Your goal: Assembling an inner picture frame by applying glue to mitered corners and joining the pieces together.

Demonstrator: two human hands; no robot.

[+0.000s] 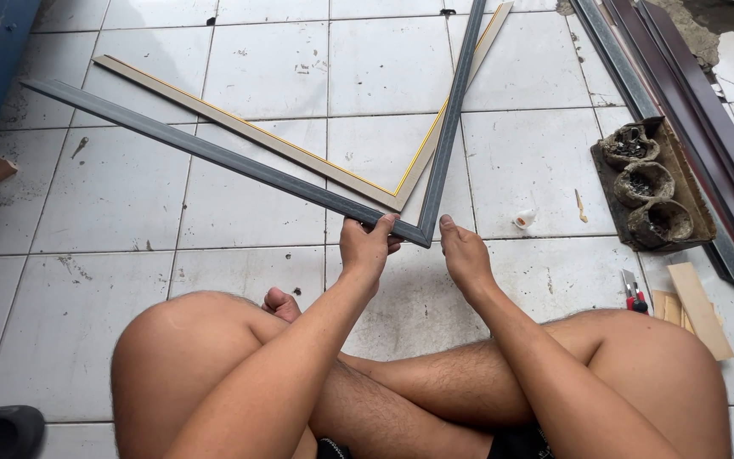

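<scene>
White floor tiles (112, 195) carry two long dark grey moulding strips (214, 153) meeting in a mitred corner, pinched there by the left hand (367, 246) and touched by the open right hand (463, 253); they look light, stiff, best gripped beside the joint

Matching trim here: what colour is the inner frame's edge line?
Gold-yellow, along the beige inner frame; head view shows it best.
</scene>
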